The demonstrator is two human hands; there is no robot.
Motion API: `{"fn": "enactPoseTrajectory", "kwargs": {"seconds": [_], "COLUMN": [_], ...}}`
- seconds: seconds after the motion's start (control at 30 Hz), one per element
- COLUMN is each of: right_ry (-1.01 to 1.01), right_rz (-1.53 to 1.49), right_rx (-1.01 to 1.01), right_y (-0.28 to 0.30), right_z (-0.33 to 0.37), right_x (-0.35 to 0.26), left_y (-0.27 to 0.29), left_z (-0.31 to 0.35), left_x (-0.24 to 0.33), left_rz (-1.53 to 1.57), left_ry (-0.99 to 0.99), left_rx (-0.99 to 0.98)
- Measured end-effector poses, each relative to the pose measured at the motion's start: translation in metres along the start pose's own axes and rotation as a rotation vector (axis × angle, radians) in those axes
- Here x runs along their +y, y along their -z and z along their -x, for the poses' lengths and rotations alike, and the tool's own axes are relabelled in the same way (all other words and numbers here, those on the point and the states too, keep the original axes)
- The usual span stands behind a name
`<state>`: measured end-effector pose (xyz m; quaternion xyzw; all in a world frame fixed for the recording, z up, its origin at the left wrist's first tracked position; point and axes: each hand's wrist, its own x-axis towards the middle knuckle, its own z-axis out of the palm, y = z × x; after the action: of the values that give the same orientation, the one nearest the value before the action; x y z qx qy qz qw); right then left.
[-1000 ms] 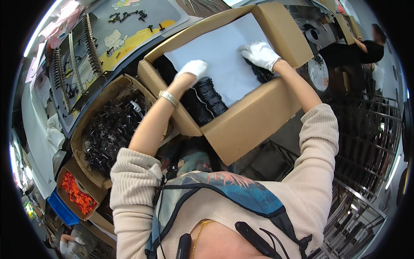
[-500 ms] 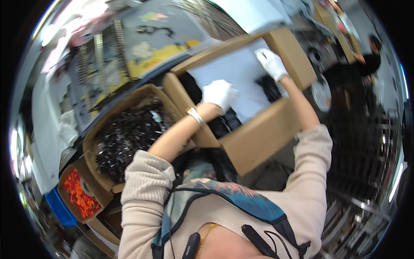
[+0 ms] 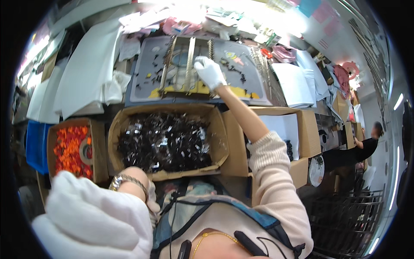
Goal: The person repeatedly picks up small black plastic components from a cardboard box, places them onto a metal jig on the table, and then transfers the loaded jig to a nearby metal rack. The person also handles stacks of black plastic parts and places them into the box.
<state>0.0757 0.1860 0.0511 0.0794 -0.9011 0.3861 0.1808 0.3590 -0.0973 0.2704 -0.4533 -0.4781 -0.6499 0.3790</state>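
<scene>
Head cam: rack [image 3: 189, 60] on grey mat [image 3: 142, 84], approx. 11:30, long axis 12–6 o'clock; silver, outer 2 rails toothed, mid 1 smooth. R hand [image 3: 210, 73], gloved white, at its 3 o'clock side, fingers curled, can't tell if gripping. L hand [image 3: 95, 220], 8 o'clock, fingers folded, contents hidden. Pink sheets [image 3: 321, 13] approx. 1:30, any print too small to read.

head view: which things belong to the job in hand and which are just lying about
Seemingly in the job:
- right hand, at the metal rack
- grey mat under the rack
- black parts, boxed before the mat

Probably just lying about:
- orange pieces
- blue bin
- white sheets, left of the mat
</scene>
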Motion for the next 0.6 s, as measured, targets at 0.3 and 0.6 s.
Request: {"fn": "enactPoseTrajectory", "kwargs": {"seconds": [0.3,0.6], "right_ry": [-0.644,-0.523], "right_rz": [-0.420,-0.239], "right_rx": [-0.297,-0.266], "right_y": [-0.090,-0.010], "right_z": [-0.066,-0.030], "right_x": [0.040,0.011], "left_y": [0.036,0.058], "left_z": [0.000,-0.010], "left_x": [0.020,0.029], "left_rz": [-0.021,-0.077], "left_ry": [-0.113,-0.147], "left_rx": [0.017,-0.178]}}
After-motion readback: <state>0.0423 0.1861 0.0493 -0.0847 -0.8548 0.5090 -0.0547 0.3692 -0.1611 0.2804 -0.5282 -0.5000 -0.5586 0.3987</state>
